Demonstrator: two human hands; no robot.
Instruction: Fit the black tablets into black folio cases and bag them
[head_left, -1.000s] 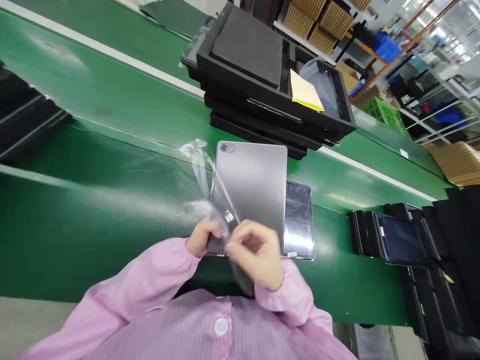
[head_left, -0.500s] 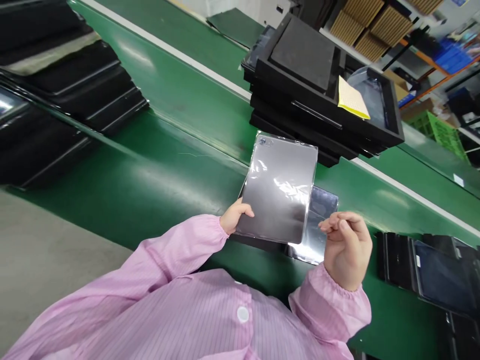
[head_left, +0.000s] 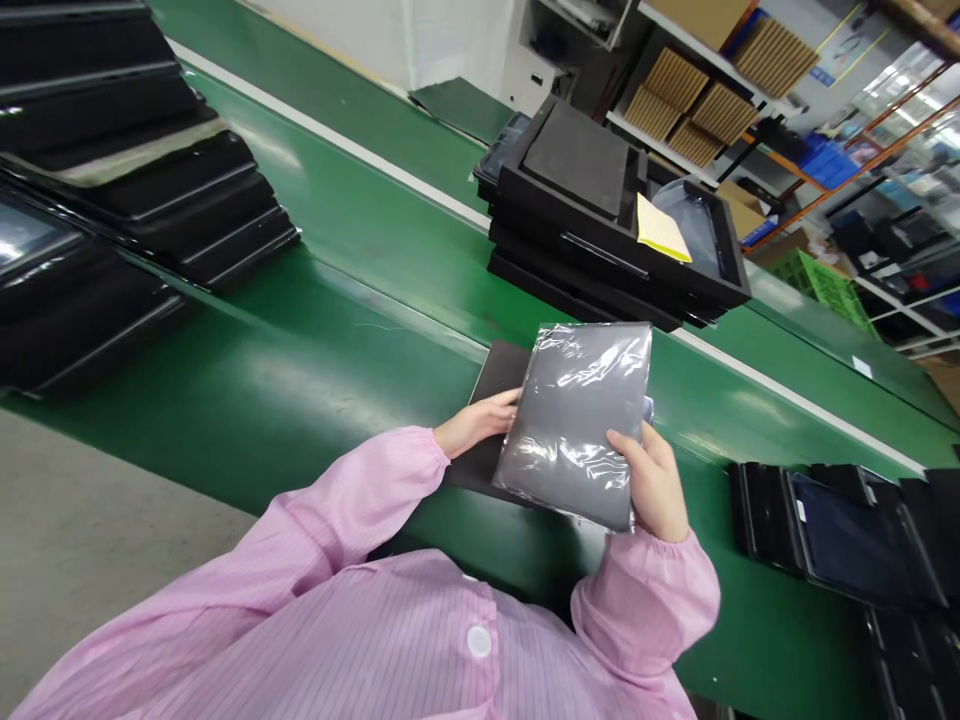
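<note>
A grey tablet point(head_left: 581, 400) in a clear, glossy plastic sleeve is tilted above the bench in front of me. My right hand point(head_left: 654, 480) grips its right edge, thumb on the upper face and fingers hidden behind. At the left edge, my left hand point(head_left: 480, 422) has its fingers stretched out; their tips meet the sleeve's edge, and I cannot tell whether they press on it. Under the tablet and left hand lies a flat dark panel point(head_left: 487, 470) on the bench, partly covered. A small bluish corner point(head_left: 648, 408) of something shows behind the tablet's right edge.
The green bench point(head_left: 360, 370) runs diagonally across. Beyond the tablet stands a stack of black foam trays point(head_left: 600, 240) with a yellow-edged note pad point(head_left: 663, 228) on top. Glossy black panels point(head_left: 150, 190) overlap at left; more dark tablets point(head_left: 847, 540) lie at right.
My right hand has moved in from the right and taken the tablet's right edge. My left thumb has come off its face. The camera corner no longer shows, and the tablet sits lower.
</note>
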